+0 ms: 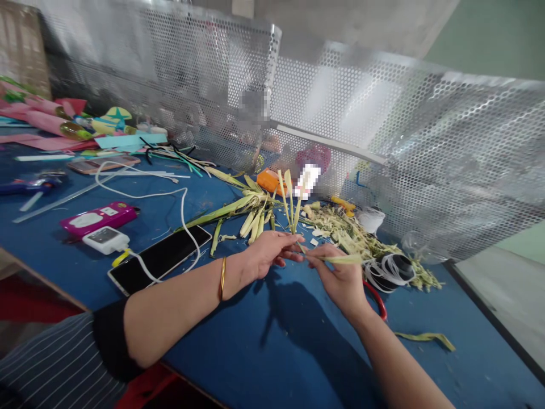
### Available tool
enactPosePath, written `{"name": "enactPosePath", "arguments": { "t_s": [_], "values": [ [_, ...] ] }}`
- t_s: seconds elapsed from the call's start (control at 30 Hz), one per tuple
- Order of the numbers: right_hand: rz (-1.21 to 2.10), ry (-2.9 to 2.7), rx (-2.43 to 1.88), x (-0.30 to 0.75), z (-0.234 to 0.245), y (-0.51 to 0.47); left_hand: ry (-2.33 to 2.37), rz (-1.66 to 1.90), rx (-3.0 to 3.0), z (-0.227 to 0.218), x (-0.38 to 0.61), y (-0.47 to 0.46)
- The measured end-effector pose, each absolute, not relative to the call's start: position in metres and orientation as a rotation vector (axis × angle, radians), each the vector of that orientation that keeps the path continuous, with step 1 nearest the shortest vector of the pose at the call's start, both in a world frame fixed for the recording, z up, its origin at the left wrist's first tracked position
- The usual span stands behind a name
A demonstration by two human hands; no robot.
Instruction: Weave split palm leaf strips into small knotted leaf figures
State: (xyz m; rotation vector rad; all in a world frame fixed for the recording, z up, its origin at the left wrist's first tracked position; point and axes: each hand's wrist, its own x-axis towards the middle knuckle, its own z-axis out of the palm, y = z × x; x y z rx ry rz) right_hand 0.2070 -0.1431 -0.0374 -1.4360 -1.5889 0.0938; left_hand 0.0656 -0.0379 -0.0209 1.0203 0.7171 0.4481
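My left hand pinches the base of a few pale green leaf strips that stand up like a fan. My right hand is closed on another leaf strip that lies sideways, its end meeting the left fingers. Both hands hover just above the blue table. A gold bangle sits on my left wrist. Behind the hands lies a bundle of long green leaves.
A heap of leaf trimmings and a roll of white tape lie right of my hands, with red-handled scissors under my right wrist. A black phone, white charger and pink device sit left. Perforated metal screens wall the back.
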Motion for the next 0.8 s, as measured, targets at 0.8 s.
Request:
{"name": "enactPosePath", "arguments": {
  "t_s": [0.8],
  "values": [
    [0.468,-1.080,-1.852,0.231,-0.037,-0.137,0.606,0.179,1.202,-0.032,0.065,-0.046]
  ]
}}
